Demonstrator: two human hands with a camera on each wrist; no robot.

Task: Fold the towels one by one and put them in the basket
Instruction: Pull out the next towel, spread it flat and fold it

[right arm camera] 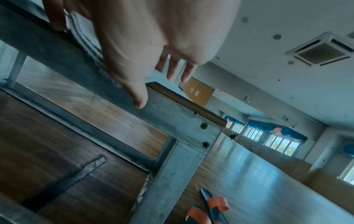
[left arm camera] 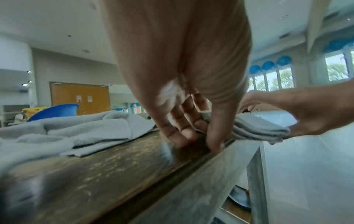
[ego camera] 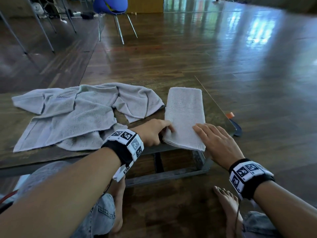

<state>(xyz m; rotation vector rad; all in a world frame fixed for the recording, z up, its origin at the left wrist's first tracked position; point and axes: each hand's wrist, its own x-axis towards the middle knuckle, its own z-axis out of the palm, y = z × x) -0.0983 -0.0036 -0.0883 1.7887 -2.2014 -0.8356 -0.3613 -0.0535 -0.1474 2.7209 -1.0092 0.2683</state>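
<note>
A folded pale grey towel [ego camera: 185,115] lies on the right end of the low wooden table [ego camera: 34,157], its near edge hanging slightly over the front. My left hand [ego camera: 154,133] pinches its near left corner, with the index finger on top. In the left wrist view the folded towel [left arm camera: 254,127] sits between thumb and fingers [left arm camera: 189,130], which reach down to the table [left arm camera: 114,174]. My right hand [ego camera: 216,141] lies flat on the near right part. Its fingers [right arm camera: 176,71] are straight, the thumb hanging before the table frame [right arm camera: 168,118]. No basket is in view.
Several unfolded grey towels [ego camera: 77,114] [left arm camera: 76,131] lie crumpled across the table's middle and left. A blue chair [ego camera: 109,6] stands on the wooden floor beyond. Orange-strapped sandals [right arm camera: 208,209] lie by the right table leg. My bare feet [ego camera: 228,203] are under the front edge.
</note>
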